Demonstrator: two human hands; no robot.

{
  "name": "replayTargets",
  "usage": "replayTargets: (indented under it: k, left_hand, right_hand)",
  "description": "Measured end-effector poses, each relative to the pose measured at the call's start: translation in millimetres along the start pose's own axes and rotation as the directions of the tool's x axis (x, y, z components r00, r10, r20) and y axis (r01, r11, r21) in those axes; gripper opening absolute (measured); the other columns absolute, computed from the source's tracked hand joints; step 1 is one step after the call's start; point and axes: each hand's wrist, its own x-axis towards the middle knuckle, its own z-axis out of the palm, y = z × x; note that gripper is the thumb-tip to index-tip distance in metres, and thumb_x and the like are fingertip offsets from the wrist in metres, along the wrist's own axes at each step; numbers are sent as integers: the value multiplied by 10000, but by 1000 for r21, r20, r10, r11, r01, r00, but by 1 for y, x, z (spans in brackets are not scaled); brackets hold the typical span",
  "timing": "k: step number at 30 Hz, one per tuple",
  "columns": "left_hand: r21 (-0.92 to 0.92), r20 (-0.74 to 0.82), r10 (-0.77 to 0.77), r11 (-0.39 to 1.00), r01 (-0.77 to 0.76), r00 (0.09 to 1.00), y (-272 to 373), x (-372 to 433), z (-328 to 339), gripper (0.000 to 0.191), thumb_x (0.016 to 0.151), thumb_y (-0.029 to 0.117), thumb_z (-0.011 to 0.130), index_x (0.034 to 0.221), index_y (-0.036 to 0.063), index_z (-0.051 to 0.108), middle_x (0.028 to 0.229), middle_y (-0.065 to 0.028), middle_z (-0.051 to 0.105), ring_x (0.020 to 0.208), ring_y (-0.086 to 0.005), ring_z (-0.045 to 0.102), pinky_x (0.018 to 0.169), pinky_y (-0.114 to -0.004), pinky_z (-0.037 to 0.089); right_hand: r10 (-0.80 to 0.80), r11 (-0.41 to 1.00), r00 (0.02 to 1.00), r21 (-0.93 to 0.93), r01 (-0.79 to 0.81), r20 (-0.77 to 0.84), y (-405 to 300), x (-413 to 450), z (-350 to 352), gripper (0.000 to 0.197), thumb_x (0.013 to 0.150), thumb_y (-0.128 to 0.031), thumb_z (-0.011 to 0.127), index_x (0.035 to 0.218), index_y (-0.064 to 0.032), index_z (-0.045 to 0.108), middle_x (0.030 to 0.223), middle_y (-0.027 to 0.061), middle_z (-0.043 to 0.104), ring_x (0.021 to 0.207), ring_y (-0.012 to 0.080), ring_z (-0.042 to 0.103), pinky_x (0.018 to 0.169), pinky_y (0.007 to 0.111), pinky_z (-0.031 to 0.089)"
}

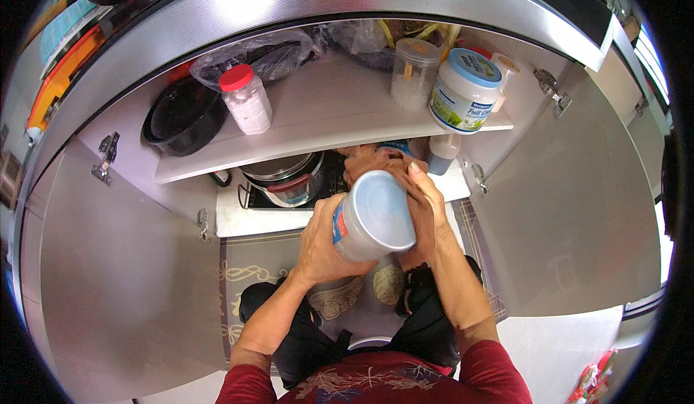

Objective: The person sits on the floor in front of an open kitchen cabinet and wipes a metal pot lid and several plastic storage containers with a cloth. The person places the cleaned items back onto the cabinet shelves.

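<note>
A translucent plastic jar (358, 236) is tilted in front of me, with its pale bluish round end facing up and a red and blue label on its left side. My left hand (320, 247) grips the jar from the left, fingers wrapped beneath it. Behind the jar's right side, my right hand (431, 192) holds a brown cloth (420, 225) that hangs down beside the jar. The cloth's upper folds bunch up near the shelf edge. The jar hides part of the cloth and whatever its far end looks like.
Two cabinet doors (124, 274) (569, 203) stand open around me. On the shelf (325, 111) are a black pot (187, 114), a red-lidded jar (248, 100), a clear canister (413, 73) and a blue-lidded tub (466, 92). Below sits a pressure cooker (287, 182).
</note>
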Motion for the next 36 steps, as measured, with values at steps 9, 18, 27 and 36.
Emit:
replayTargets:
  k: [9,18,27,36]
  left_hand:
    - [-520,-29,-308,817,248,951,-21,-9,8,903,533,80,833,1257,16,297,1181,-106,483,1065,-195,499,895,-341,440]
    - [-637,-207,-337,759,135,918,-37,3,-24,748,630,124,784,1226,25,343,1108,-104,559,963,-166,560,813,-297,466]
    - [-412,-259,-455,850,328,852,-14,4,6,688,691,101,753,1223,15,324,1129,-134,527,1034,-217,526,877,-336,420]
    - [-447,67,-311,840,307,948,-26,-9,-7,1067,420,175,863,1294,21,272,1173,-132,505,1067,-222,516,932,-355,410]
  right_hand:
    - [-561,672,827,-573,470,20,48,-31,33,361,898,-274,519,1100,22,565,1109,102,577,959,237,562,854,391,438]
    - [-462,93,597,-633,768,656,79,-58,28,352,774,36,548,1124,59,527,1044,185,596,971,267,587,867,341,444]
    - [-481,572,857,-675,465,183,44,-13,58,496,943,-329,372,1216,83,416,1151,250,504,1088,355,473,953,393,340]
    - [309,933,946,161,-321,95,14,16,40,541,931,-443,389,1261,-17,436,1219,125,508,1077,217,504,899,358,425]
